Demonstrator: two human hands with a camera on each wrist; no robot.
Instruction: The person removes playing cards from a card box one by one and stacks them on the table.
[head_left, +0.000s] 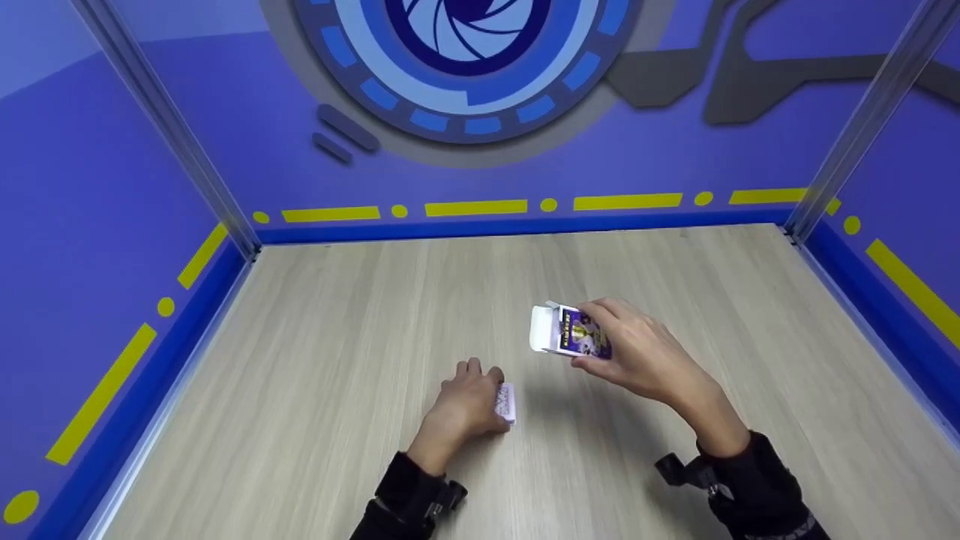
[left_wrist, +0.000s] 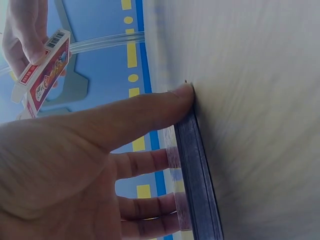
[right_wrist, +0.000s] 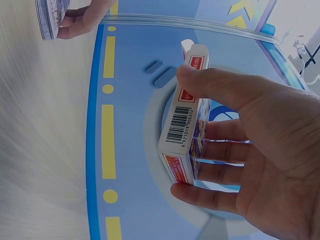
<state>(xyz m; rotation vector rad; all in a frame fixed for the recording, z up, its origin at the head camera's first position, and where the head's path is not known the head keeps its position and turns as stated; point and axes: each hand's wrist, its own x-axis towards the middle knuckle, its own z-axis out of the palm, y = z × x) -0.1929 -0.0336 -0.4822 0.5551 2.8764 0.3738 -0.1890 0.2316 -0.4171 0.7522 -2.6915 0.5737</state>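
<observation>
A deck of playing cards lies flat at the tabletop, its patterned back facing up. My left hand grips it from the left side, thumb on the near end and fingers at the far end. In the left wrist view the stacked edges of the deck show dark beneath the thumb. My right hand holds a card box above the table, to the right of the deck. The box is tilted, its white flap open toward the left. A barcode shows on the narrow side of the box in the right wrist view.
The wood-grain table is enclosed by a blue back wall and blue side walls with yellow markings. Metal posts stand at the back corners. Both wrists wear black bands with small cameras.
</observation>
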